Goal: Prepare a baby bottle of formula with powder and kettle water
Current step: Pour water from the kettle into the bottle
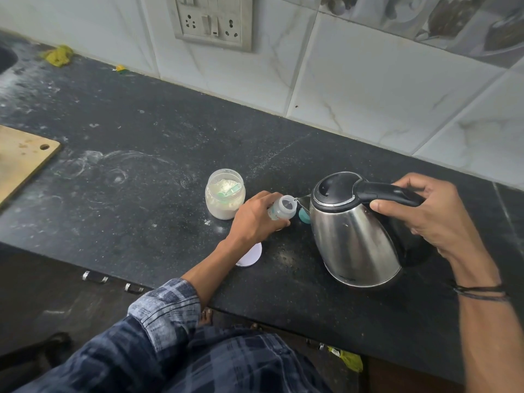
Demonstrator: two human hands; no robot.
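Water seems to be going in: left hand (pixel 255 218) grips the baby bottle (pixel 284 209), right hand (pixel 425 214) grips the tilted kettle (pixel 354 242); capping and shaking likely remain.

The person wears a checked shirt (pixel 215 361) in dark navy and faded blue-grey. Its left sleeve (pixel 167 304) is turned back at the cuff, showing a paler, washed-out side. A couple of thin dark thread bands (pixel 479 292) circle the wrist behind the right hand (pixel 436 217).
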